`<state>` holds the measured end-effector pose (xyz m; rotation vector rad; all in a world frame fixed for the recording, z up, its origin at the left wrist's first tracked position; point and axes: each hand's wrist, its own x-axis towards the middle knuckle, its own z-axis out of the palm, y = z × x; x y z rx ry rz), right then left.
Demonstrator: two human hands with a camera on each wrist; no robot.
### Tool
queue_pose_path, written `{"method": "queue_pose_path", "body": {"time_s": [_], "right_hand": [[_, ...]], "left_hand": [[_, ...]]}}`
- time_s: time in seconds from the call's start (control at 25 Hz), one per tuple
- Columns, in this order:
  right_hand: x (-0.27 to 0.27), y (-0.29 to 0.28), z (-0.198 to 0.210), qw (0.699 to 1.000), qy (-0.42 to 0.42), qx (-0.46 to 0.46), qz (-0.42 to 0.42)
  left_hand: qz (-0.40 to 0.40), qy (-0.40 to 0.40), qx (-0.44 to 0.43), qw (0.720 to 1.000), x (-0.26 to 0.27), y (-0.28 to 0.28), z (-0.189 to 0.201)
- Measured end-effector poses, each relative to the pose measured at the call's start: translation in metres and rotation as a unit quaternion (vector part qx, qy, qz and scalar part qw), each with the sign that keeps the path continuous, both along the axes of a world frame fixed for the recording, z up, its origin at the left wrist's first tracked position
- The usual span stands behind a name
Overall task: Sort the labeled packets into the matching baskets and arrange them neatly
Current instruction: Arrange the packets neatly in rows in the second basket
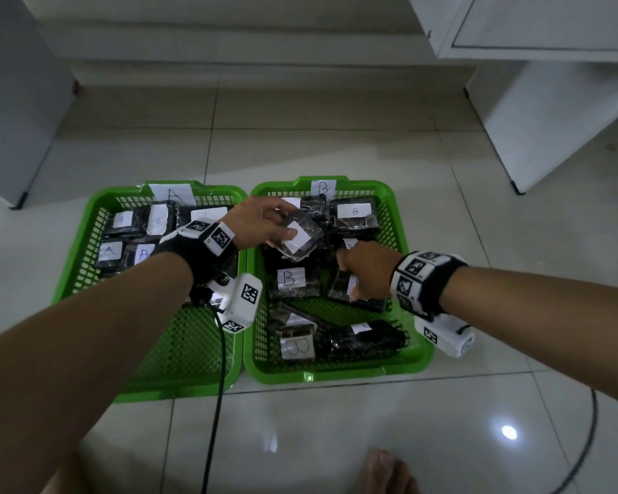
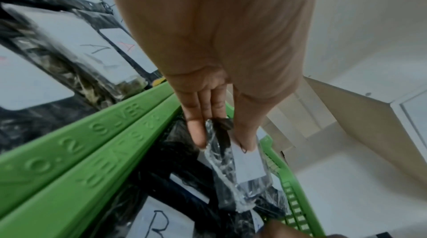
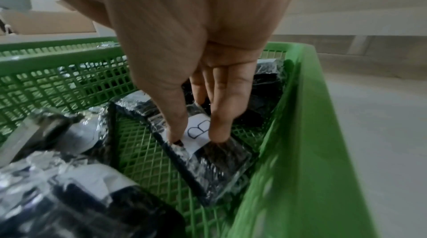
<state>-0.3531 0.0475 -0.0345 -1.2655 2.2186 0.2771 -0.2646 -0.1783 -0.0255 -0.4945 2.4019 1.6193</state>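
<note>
Two green baskets stand side by side on the floor: basket A (image 1: 75, 265) on the left and basket B (image 1: 336, 374) on the right, each with a paper letter sign at its far rim. Both hold dark plastic-wrapped packets with white labels. My left hand (image 1: 282, 229) (image 2: 221, 143) reaches across over basket B and pinches a packet (image 1: 298, 240) (image 2: 242, 165) between thumb and fingers; the letter on its label is not readable. My right hand (image 1: 350, 279) (image 3: 196, 137) is down inside basket B (image 3: 300, 132), thumb and fingers pinching a tilted packet marked B (image 3: 208, 150) near the right wall.
Packets marked A (image 1: 109, 251) (image 2: 80, 50) lie in the far half of basket A. Other B packets (image 1: 289, 279) fill basket B. A black cable (image 1: 215, 386) runs from my left wrist over basket A's front. White cabinets (image 1: 550, 119) stand at the right, and a bare foot (image 1: 389, 472) is near me.
</note>
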Motion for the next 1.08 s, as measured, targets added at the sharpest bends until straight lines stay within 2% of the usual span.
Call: {"method": "queue_pose_path", "body": {"time_s": [0.16,0.24,0.36,0.44,0.52,0.6,0.68,0.76,0.88,1.0,1.08], "right_hand": [[-0.003,0.001,-0.001,0.996,-0.086,-0.002,-0.003],[-0.014,0.004,0.007,0.991,-0.107,-0.033,-0.071],[-0.034,0.01,0.029,0.952,-0.19,-0.061,-0.233],[-0.04,0.011,0.037,0.936,-0.219,-0.07,-0.266],[-0.035,0.009,0.036,0.934,-0.212,-0.083,-0.274],[-0.027,0.009,0.029,0.964,-0.13,-0.07,-0.22],[-0.021,0.009,0.022,0.996,-0.003,-0.018,-0.087],[-0.018,0.012,0.017,0.998,0.066,0.022,0.0],[-0.013,0.009,0.013,0.991,0.1,0.061,0.065],[-0.006,-0.002,0.011,0.977,0.092,0.132,0.138],[-0.006,-0.007,0.007,0.975,0.083,0.142,0.15]], "left_hand": [[-0.001,-0.007,0.01,1.0,-0.001,0.003,-0.001],[0.04,-0.009,0.063,0.997,-0.004,0.003,0.001],[0.116,0.003,0.14,0.983,-0.003,0.001,0.001],[0.131,0.006,0.158,0.979,-0.002,0.001,0.0],[0.133,0.005,0.152,0.979,-0.001,0.0,-0.002],[0.128,0.002,0.145,0.981,-0.002,-0.001,-0.003],[0.123,0.003,0.14,0.983,-0.002,-0.001,-0.003],[0.118,0.002,0.131,0.984,-0.001,-0.001,-0.003],[0.122,0.005,0.145,0.982,0.0,-0.001,-0.002],[0.183,0.019,0.216,0.959,0.002,-0.003,0.001],[0.208,0.028,0.248,0.946,0.003,-0.005,0.004]]}}
